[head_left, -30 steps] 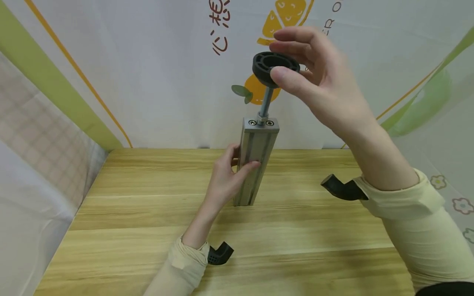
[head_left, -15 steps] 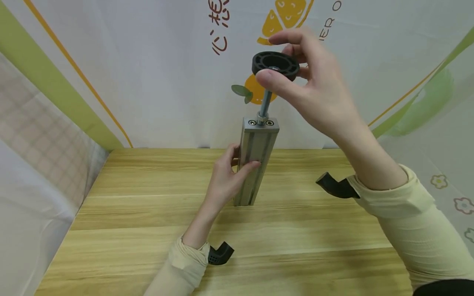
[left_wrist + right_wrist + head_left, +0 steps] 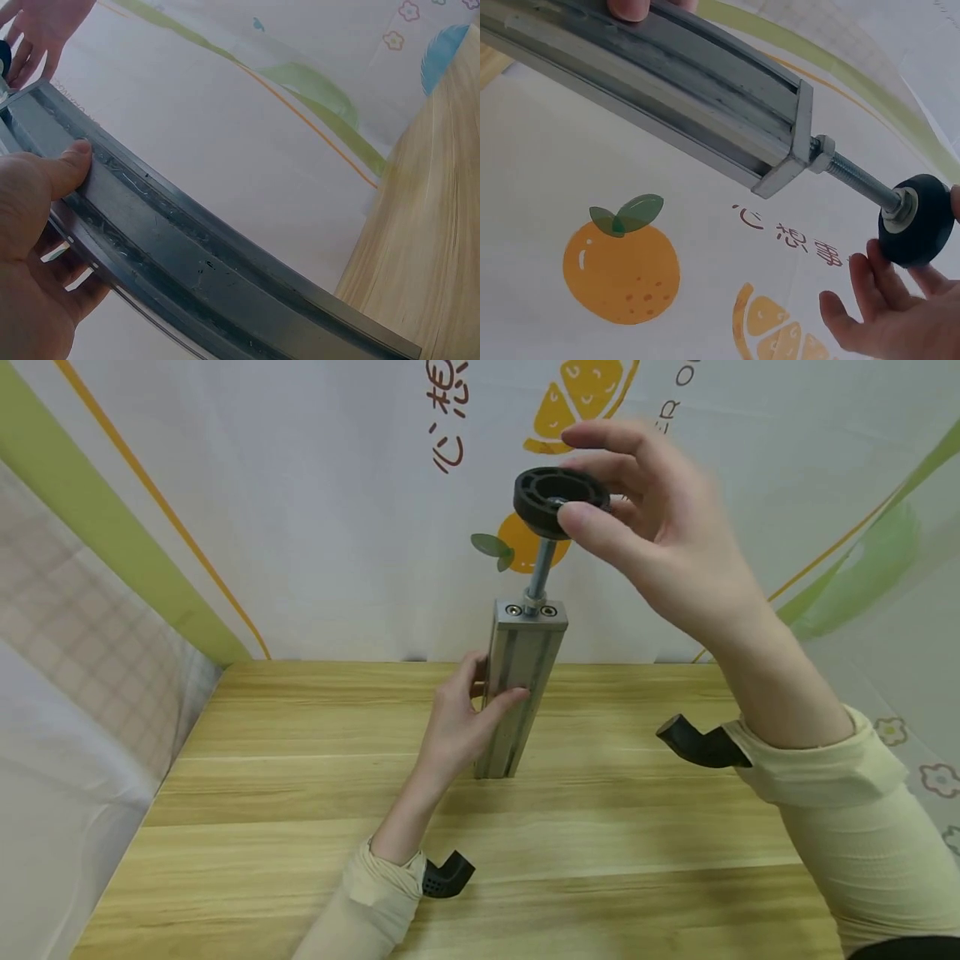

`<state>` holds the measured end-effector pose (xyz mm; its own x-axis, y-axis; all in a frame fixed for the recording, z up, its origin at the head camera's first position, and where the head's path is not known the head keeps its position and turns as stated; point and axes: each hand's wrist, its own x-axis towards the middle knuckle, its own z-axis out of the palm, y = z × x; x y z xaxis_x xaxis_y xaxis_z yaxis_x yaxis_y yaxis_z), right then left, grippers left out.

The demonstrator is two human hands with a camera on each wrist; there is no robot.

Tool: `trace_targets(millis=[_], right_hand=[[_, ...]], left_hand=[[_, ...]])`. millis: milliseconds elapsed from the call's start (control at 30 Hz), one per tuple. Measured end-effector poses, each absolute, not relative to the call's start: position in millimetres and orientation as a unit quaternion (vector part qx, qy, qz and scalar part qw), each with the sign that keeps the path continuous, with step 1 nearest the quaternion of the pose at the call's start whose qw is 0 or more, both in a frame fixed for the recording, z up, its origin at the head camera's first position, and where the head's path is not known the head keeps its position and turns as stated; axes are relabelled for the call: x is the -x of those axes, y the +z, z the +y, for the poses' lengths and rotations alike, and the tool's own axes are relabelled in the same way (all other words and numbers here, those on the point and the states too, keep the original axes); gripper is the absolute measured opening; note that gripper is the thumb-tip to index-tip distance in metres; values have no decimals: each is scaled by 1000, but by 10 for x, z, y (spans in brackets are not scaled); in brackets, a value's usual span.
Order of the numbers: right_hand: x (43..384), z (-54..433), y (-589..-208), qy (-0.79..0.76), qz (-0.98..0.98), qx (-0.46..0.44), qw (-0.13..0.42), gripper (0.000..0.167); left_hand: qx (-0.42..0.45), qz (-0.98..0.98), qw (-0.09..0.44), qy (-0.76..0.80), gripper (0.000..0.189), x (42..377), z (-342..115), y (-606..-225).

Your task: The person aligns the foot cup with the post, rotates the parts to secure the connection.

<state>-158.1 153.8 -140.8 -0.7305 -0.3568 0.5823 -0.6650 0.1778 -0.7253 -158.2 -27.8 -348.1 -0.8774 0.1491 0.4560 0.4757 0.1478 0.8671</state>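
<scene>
A grey aluminium profile [image 3: 517,652] stands on end on the table, and my left hand [image 3: 461,714] grips it partway up, thumb on the front face. From its end plate [image 3: 786,146] with two screws rises a threaded rod [image 3: 859,181], with a nut [image 3: 823,154] close to the plate. The black round levelling foot [image 3: 534,512] sits atop the rod, slightly tilted. My right hand [image 3: 678,531] holds the foot's rim between thumb and fingers; the index finger is raised off it. In the left wrist view the profile [image 3: 165,225] stretches diagonally past the thumb.
The wooden table [image 3: 300,793] extends around the profile's base. A white curtain [image 3: 337,527] with printed oranges and lettering hangs behind it. Black camera mounts [image 3: 701,745] stick out from both sleeves.
My right hand's thumb has slid left along the foot's rim, then back right, the hand shifting with it. The foot stays on its rod. My left hand keeps its grip on the profile.
</scene>
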Motion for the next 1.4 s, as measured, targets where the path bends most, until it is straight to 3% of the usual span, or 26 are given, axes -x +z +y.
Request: trace_targets(millis=[200,500,900,1233,1400], right_hand=[[1548,1472,-1404,413,-843,-276,208,48],[1616,1550,-1436,564,-731,-355,148,48],[1612,1497,-1440,384,-834,-308,250,53],[1597,1580,-1425,575,-727,-356,116,46],[1598,1538,-1427,510,-773,-342,160,47]], left_hand=[[206,-745,128,-621,43,1572,-279,-3474],[209,-745,132,-620,43,1580,-264,-3474],[205,-746,129,-620,41,1574,-269,-3458],[212,-745,131,-619,42,1591,-273,-3471],[211,-743,132,-622,42,1588,-279,-3476]])
